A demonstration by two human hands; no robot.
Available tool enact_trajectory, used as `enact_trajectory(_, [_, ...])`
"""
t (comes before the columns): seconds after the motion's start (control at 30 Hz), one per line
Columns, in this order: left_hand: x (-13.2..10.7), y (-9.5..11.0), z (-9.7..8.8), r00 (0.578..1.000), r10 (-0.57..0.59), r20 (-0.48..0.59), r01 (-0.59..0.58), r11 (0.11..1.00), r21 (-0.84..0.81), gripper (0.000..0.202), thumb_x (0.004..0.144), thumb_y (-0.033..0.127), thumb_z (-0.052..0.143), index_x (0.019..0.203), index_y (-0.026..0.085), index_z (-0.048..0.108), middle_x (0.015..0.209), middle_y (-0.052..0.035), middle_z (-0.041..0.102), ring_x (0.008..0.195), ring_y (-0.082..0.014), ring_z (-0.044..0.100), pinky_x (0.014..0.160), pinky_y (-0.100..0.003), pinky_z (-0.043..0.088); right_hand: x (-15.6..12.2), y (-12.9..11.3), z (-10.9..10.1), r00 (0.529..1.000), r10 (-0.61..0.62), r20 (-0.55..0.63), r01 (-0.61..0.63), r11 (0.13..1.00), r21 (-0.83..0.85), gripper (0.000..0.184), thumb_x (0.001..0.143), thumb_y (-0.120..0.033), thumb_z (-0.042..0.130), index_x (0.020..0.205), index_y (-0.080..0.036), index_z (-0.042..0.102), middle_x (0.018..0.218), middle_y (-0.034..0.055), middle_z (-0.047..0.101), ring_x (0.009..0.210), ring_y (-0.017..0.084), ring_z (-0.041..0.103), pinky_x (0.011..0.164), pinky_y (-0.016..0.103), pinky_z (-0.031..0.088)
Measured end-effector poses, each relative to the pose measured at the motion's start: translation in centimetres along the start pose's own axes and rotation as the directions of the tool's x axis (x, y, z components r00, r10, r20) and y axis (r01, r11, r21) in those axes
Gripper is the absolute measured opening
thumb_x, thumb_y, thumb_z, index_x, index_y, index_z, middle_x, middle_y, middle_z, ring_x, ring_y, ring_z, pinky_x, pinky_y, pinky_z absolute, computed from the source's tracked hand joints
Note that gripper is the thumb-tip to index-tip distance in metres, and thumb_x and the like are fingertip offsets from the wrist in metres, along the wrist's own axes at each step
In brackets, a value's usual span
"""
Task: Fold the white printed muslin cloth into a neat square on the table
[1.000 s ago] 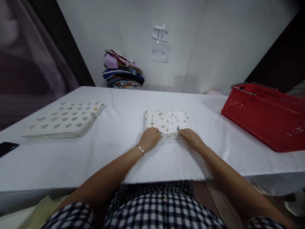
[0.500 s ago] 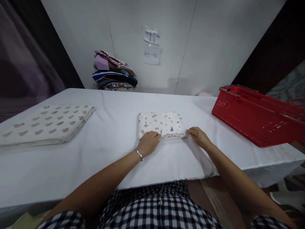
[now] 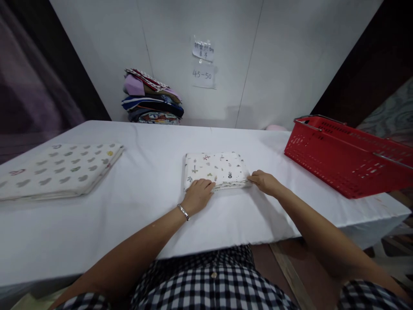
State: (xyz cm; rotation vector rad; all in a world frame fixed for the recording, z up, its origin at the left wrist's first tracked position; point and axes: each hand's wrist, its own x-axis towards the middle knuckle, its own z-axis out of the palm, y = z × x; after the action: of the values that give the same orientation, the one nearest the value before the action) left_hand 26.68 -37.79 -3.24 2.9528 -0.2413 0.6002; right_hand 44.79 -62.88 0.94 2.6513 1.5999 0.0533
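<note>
A white folded cloth [image 3: 219, 165] with small printed figures lies flat in the middle of the table, its stacked layers showing along the near edge. My left hand [image 3: 198, 196], with a silver bracelet at the wrist, rests on its near left corner; the fingers are together and their tips cover part of the edge. At the near right corner my right hand [image 3: 264, 181] pinches the cloth between thumb and fingers.
On the left lies a larger folded cloth [image 3: 71, 170] with grey prints. A red plastic basket [image 3: 342, 159] stands at the right edge of the white-covered table [image 3: 145, 172]. Against the back wall is a pile of folded fabrics [image 3: 153, 97], below and left of paper notes [image 3: 203, 75].
The whole view has shifted slightly. Both hands stay at the near corners of the folded cloth, and the cloth looks the same.
</note>
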Motion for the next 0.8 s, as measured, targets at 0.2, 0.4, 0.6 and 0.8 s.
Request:
enact_trajectory(0.2, [-0.2,-0.1,-0.1,1.0,0.011,-0.012,-0.011,1.0,-0.005,0.027,0.086,0.018,0.049,0.113,0.019,0.05,0.106,-0.0072,0.058,0.1,-0.022,0.05,0.083,-0.037,0.039,0.2,0.0,1.2,0.998,0.005,-0.058,-0.007,0.999,-0.041,0.031,0.084,-0.006,0.038,0.097,-0.02,0.063,0.089,0.0072,0.061,0.088,0.019,0.052,0.061,0.024,0.037])
enact_trajectory(0.4, [-0.3,-0.1,-0.1,1.0,0.022,-0.016,-0.022,1.0,-0.019,0.027,0.086,0.017,0.048,0.113,0.02,0.049,0.106,-0.007,0.058,0.1,-0.0218,0.05,0.082,-0.037,0.04,0.0,0.1,1.9,0.991,0.05,-0.122,-0.047,0.998,0.03,0.031,0.083,-0.005,0.04,0.097,-0.02,0.063,0.09,0.0063,0.063,0.09,0.018,0.054,0.067,0.025,0.042])
enact_trajectory(0.6, [-0.4,-0.1,-0.1,0.999,0.023,-0.024,-0.023,1.0,-0.017,0.028,0.085,0.016,0.049,0.113,0.019,0.049,0.106,-0.007,0.058,0.1,-0.0218,0.05,0.084,-0.037,0.04,-0.4,0.8,1.3,0.995,0.008,-0.1,0.006,0.991,0.135,0.03,0.086,-0.01,0.041,0.098,-0.024,0.065,0.098,0.005,0.063,0.095,0.017,0.055,0.07,0.025,0.043])
enact_trajectory(0.8, [-0.5,-0.2,0.1,0.999,0.027,-0.021,-0.027,0.999,-0.021,0.029,0.085,0.017,0.048,0.114,0.02,0.048,0.107,-0.0068,0.058,0.1,-0.0221,0.05,0.083,-0.037,0.04,0.3,0.4,0.3,0.998,-0.054,-0.038,0.056,0.998,0.041,0.02,0.087,-0.014,0.044,0.083,-0.02,0.063,0.088,0.0054,0.061,0.088,0.018,0.052,0.063,0.024,0.038])
